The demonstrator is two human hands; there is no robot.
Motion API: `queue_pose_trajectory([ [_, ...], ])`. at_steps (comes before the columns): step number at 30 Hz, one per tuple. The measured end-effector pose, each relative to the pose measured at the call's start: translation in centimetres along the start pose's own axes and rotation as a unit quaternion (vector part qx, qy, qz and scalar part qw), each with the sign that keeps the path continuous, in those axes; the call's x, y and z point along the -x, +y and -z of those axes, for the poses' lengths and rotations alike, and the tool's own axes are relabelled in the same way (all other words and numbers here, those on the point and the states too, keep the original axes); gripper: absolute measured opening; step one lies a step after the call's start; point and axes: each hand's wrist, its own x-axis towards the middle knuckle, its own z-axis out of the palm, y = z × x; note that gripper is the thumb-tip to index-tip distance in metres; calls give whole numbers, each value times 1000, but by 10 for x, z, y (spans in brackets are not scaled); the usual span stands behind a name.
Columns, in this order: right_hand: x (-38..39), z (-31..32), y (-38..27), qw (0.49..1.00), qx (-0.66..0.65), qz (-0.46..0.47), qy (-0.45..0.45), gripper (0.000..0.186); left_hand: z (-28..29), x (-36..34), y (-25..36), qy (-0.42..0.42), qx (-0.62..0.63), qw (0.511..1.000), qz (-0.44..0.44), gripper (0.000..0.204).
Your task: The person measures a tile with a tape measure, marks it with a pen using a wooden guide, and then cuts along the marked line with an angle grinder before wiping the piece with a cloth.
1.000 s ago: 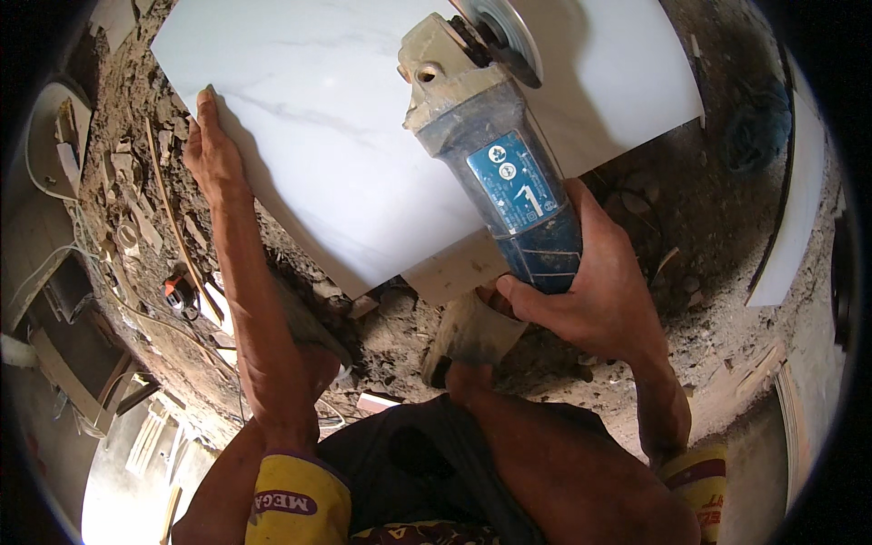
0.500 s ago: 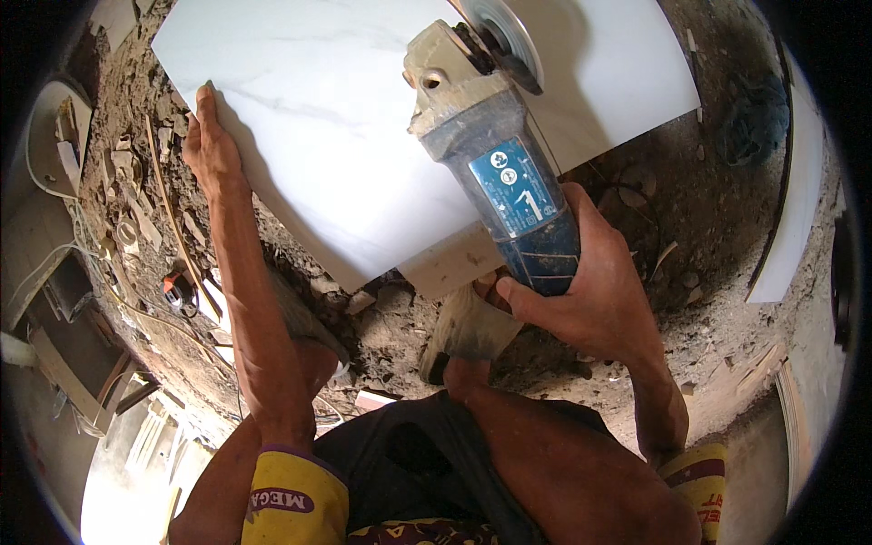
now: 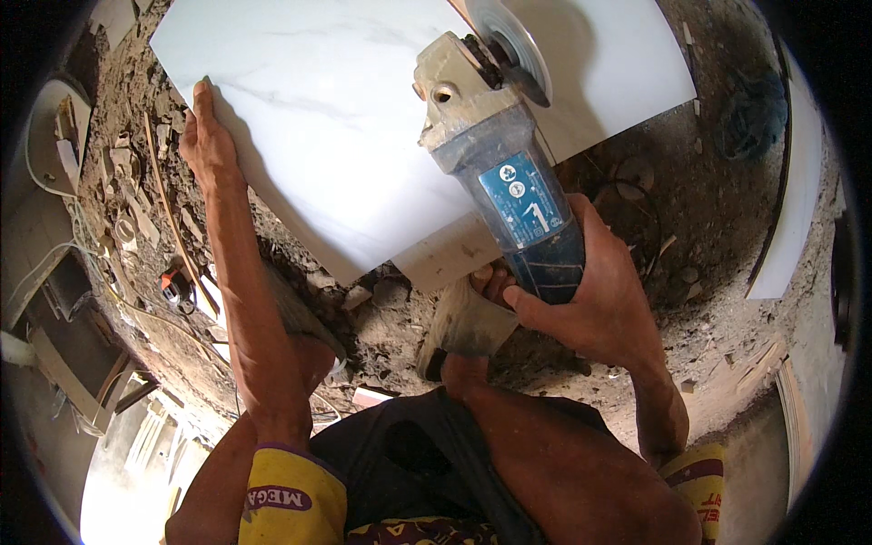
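Note:
My left hand (image 3: 209, 145) grips the left edge of a large white marble-patterned tile (image 3: 309, 118), thumb along the top face. My right hand (image 3: 590, 309) is closed around the body of a dusty blue-grey angle grinder (image 3: 509, 191), held over the tile. The grinder's disc (image 3: 518, 59) is at the tile's upper right, where a thin straight line runs down to the near edge beside the tool. I cannot tell whether the disc touches the surface. A brownish board or tile piece (image 3: 436, 254) lies under the tile's near edge, by my sandalled right foot (image 3: 463, 336).
Rubble and broken offcuts (image 3: 127, 191) cover the ground on the left, with an orange-black tape measure (image 3: 179, 295) and loose wires. Dark blue crumpled material (image 3: 754, 113) lies at right beside a long white strip (image 3: 781, 227). A pale round container (image 3: 54, 100) with scraps sits upper left.
The grinder and my right hand have shifted slightly down and to the right, toward me. My left hand stays on the tile edge, moved only very slightly.

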Motion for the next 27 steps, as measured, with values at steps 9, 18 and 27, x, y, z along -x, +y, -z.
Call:
queue_pose_trajectory([
  [9,9,3,3,999,-8,-46,-15,74,-1,4,1,6,19,1000,-2,55],
  [18,16,-1,11,1000,21,21,9,69,0,1,1,8,12,1000,-7,48],
  [27,23,1,14,999,33,-8,2,78,0,-2,-2,2,21,1000,-16,45],
])
